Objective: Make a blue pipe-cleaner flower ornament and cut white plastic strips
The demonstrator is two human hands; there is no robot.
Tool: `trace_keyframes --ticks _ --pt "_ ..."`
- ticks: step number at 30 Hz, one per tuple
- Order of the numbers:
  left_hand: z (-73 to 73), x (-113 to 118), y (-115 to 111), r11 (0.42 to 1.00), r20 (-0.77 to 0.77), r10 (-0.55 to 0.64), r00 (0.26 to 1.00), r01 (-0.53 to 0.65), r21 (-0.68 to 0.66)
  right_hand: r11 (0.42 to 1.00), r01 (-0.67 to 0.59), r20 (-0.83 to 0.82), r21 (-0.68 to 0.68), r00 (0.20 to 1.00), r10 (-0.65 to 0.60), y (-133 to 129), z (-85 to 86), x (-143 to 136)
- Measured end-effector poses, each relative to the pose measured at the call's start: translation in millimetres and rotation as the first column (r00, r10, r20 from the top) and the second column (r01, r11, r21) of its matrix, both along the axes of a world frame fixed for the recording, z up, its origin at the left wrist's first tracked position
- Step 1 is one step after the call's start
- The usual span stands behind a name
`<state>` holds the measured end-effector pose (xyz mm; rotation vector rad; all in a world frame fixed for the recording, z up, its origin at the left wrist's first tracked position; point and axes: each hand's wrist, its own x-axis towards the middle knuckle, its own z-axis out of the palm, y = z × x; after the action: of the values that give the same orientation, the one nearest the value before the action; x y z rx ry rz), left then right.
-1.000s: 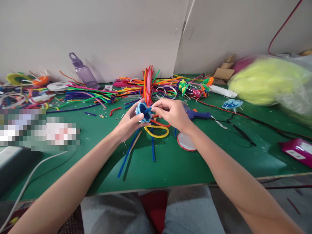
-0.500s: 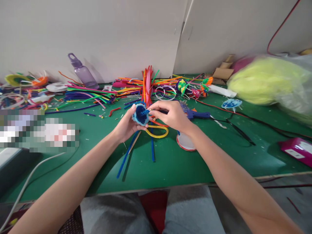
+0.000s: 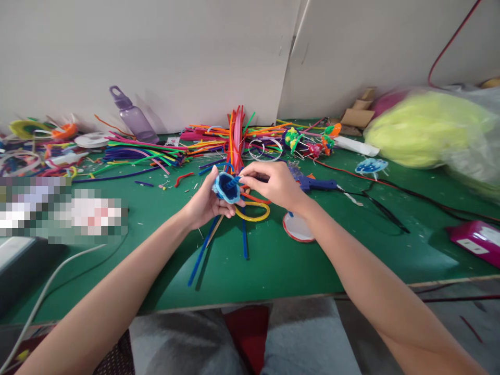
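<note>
Running left to right on my remote feed: purple bottle [image 3: 135, 120] at the back, then pipe cleaner pile [image 3: 135, 151] beside it. Left hand [image 3: 203, 200] cradles the blue cup [image 3: 226, 192], fingers curled under, thumb near the rim, mouth facing me; the cup's up off the green table [image 3: 273, 276]. 2 blue stems [image 3: 245, 240] lie below it, yellow loop [image 3: 253, 217] just right. Right hand [image 3: 273, 179] has a narrow pinch, thumb and finger on a blue twisted piece [image 3: 235, 182] reaching into the cup's mouth; whether it's attached, I can't tell. Progress, my call: cup wall looks formed, lighter edging runs round the rim, so that part reads done; inner piece looks unfinished, since it's in the fingers. Further right: red-rimmed lid [image 3: 297, 229], blue-handled tool [image 3: 320, 184], spotted blue piece [image 3: 371, 166], pink box [image 3: 476, 242], none touched by either hand.
</note>
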<state>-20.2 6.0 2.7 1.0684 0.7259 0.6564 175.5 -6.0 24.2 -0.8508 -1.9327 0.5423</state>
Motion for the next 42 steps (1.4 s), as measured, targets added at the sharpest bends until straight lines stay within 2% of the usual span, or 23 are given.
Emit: trace_keyframes --ticks 4,8,11,16,21,26,31,38,42 --pt "-1.5 2.7 -2.7 0.987 0.038 0.049 0.998 -0.054 0.150 0.995 0.027 -0.095 -0.092 0.995 -0.035 1.2 0.2 0.1" --pt "-1.1 5.0 -6.2 0.927 0.084 0.155 0.984 -0.174 0.333 0.988 0.027 -0.140 -0.153 0.989 -0.049 1.8 0.7 0.5" --pt "0.1 5.5 -7.3 0.908 0.082 0.199 0.977 -0.215 0.360 0.983 0.000 -0.159 -0.184 0.987 -0.030 1.9 0.3 0.0" --pt "-0.3 2.9 -5.3 0.941 0.137 0.170 0.976 -0.203 0.270 0.961 -0.105 -0.188 -0.256 0.981 0.057 2.5 1.7 0.8" --pt "-0.4 0.4 -3.4 0.990 0.140 0.078 0.987 -0.093 0.108 0.923 -0.206 -0.215 -0.325 0.967 0.141 1.7 6.1 2.4" --pt "1.7 -1.1 -3.0 1.000 0.130 0.007 0.991 -0.009 0.015 0.896 -0.260 -0.236 -0.359 0.955 0.182 2.0 4.9 3.9" --pt "2.9 -2.0 -2.4 0.996 0.123 -0.071 0.990 0.078 -0.049 0.903 -0.277 -0.247 -0.329 0.948 0.201 2.5 2.1 4.7" --pt "1.9 -2.8 -3.4 0.980 0.126 -0.134 0.983 0.150 -0.127 0.917 -0.239 -0.252 -0.319 0.954 0.162 -0.2 4.9 2.0" --pt "0.7 -2.9 -3.3 0.973 0.111 -0.177 0.978 0.191 -0.131 0.913 -0.239 -0.274 -0.330 0.950 0.150 -0.7 4.0 0.8"
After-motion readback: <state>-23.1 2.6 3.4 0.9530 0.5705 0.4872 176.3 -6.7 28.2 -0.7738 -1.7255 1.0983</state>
